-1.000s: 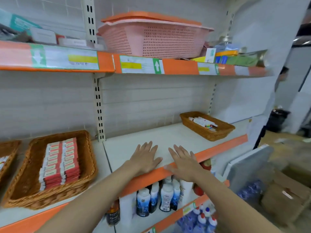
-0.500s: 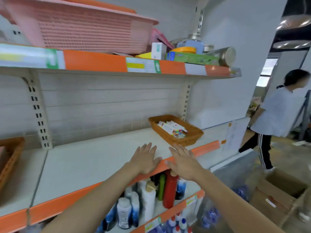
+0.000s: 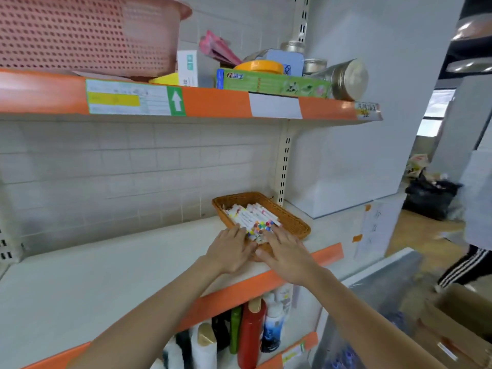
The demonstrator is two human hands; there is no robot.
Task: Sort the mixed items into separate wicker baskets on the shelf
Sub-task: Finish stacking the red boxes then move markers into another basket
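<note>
Just right of the frame's centre a wicker basket [image 3: 290,222] sits on the white middle shelf [image 3: 106,275], close to the slotted upright [image 3: 284,166]; it is filled with white boxes [image 3: 251,215] whose near ends carry coloured dots. Both hands meet at the basket's near end; the left hand [image 3: 230,251] lies palm down with fingers spread at its left corner, its grip loose and closed on nothing visible; the right hand [image 3: 286,253] covers the near rim with flat, splayed fingers, and whether its grip has hold of the rim cannot be told. In the upper left a pink plastic basket [image 3: 85,35] stands on the top shelf [image 3: 213,103]; right of it lie a green box [image 3: 274,83] and a metal tin [image 3: 346,78] on its side. Bottles [image 3: 250,334] crowd the lower shelf at the bottom centre.
</note>
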